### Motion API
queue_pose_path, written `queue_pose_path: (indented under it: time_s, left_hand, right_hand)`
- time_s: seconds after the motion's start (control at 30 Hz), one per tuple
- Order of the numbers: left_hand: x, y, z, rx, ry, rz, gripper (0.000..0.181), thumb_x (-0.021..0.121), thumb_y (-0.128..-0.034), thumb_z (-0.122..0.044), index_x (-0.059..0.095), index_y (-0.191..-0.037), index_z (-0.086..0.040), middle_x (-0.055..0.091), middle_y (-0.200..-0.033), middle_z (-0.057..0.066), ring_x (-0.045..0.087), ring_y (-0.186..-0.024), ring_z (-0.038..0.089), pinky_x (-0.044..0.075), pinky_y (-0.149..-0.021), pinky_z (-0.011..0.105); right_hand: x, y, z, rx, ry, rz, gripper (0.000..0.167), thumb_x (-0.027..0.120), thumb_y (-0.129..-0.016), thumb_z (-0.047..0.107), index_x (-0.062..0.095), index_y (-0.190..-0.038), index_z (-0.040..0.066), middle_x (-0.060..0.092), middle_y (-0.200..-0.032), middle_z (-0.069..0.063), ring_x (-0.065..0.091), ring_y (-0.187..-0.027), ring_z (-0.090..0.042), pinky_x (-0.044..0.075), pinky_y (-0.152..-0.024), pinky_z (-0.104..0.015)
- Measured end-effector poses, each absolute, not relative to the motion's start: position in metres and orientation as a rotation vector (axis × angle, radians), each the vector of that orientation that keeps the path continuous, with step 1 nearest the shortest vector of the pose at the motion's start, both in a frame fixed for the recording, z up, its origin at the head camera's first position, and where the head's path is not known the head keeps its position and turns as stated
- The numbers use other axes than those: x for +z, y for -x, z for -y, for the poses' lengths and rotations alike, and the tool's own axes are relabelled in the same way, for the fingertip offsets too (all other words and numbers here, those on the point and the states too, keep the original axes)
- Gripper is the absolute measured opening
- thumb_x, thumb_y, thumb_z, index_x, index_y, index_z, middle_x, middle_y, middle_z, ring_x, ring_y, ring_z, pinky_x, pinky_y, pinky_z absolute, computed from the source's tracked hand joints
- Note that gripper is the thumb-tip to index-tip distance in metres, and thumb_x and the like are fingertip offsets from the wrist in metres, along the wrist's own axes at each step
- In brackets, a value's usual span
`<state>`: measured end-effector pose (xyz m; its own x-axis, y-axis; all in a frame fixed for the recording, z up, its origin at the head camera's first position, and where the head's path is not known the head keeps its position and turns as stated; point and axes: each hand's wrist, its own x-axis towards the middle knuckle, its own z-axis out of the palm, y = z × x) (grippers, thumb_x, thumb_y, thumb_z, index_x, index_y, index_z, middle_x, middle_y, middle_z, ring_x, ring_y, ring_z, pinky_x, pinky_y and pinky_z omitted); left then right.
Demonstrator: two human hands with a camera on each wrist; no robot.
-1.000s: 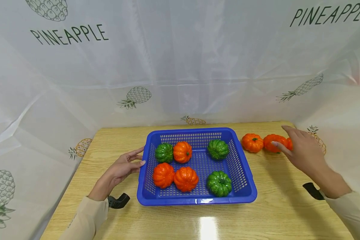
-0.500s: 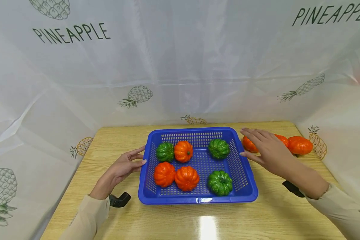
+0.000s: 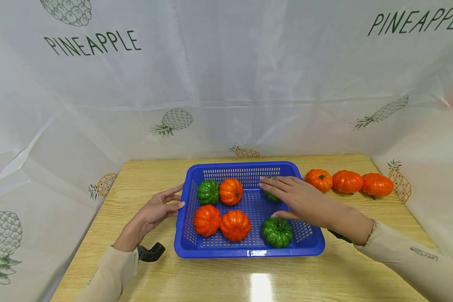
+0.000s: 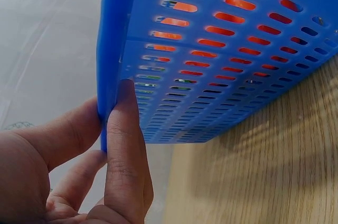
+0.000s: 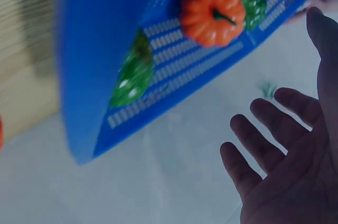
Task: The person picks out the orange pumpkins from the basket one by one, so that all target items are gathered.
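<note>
A blue plastic basket [image 3: 249,253] with slotted walls holds small ribbed pumpkins. Three are orange, one of them the back orange pumpkin [image 3: 231,192]; three are green. My left hand [image 3: 156,212] pinches the basket's left rim, thumb on one side and fingers under the lip [image 4: 122,145]. Over the basket's right half hovers my right hand [image 3: 302,201], fingers extended, holding nothing. It partly covers the back-right green pumpkin [image 3: 270,196], while the front-right green pumpkin [image 3: 277,235] shows just below its thumb. In the right wrist view, the palm and spread fingers hold nothing.
Three orange pumpkins stand in a row right of the basket: the nearest orange pumpkin [image 3: 318,180], the middle one [image 3: 347,182] and the far one [image 3: 377,185]. The wooden table [image 3: 211,281] is bounded behind and at the sides by a pineapple-printed sheet [image 3: 226,84].
My right hand has moved left from above the row of orange pumpkins to over the basket, uncovering that row. The left hand stays at the rim, and the pumpkins keep their places.
</note>
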<state>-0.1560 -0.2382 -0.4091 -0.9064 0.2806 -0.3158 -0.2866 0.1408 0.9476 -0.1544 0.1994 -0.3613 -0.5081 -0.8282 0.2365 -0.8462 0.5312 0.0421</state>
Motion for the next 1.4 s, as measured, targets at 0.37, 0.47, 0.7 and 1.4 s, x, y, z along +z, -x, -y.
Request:
queue_pose_path:
  time_s: [0.37,0.47,0.7,1.4]
  left_hand:
    - [-0.409,0.156,0.237,1.815,0.005,-2.013,0.069,0.060,-0.1050,0.002,0.028,-0.166,-0.001,0.060,-0.126,0.016,0.072,-0.092,0.012,0.064,-0.086,0.028]
    - [-0.409,0.156,0.238,1.814,0.002,-2.013,0.069,0.060,-0.1055,0.001,0.028,-0.166,-0.001,0.059,-0.127,0.017,0.072,-0.092,0.012,0.064,-0.087,0.029]
    - [-0.409,0.156,0.238,1.821,-0.006,-2.006,0.070,0.061,-0.1049,0.001,0.028,-0.166,-0.002,0.062,-0.123,0.013,0.072,-0.092,0.012,0.064,-0.087,0.029]
    - [-0.409,0.156,0.238,1.824,0.006,-1.998,0.069,0.061,-0.1052,0.001,0.028,-0.167,-0.003,0.062,-0.122,0.013,0.072,-0.090,0.012,0.064,-0.085,0.027]
  right_hand:
    - [-0.371,0.157,-0.161,-0.046,-1.596,2.520,0.084,0.072,-0.096,0.054,0.048,-0.158,0.003,0.048,-0.162,-0.013,0.056,-0.139,-0.035,0.049,-0.113,-0.054]
    - [-0.373,0.157,-0.151,-0.116,-1.635,2.507,0.083,0.071,-0.096,0.055,0.048,-0.158,0.005,0.048,-0.162,-0.013,0.056,-0.139,-0.033,0.050,-0.114,-0.051]
    - [-0.377,0.155,-0.133,-0.214,-1.734,2.511,0.086,0.069,-0.097,0.058,0.043,-0.162,0.008,0.043,-0.166,-0.012,0.053,-0.143,-0.032,0.046,-0.118,-0.048]
    - [-0.397,0.160,-0.105,-0.425,-1.832,2.491,0.089,0.072,-0.095,0.060,0.041,-0.163,0.011,0.044,-0.165,-0.005,0.051,-0.144,-0.024,0.045,-0.119,-0.040]
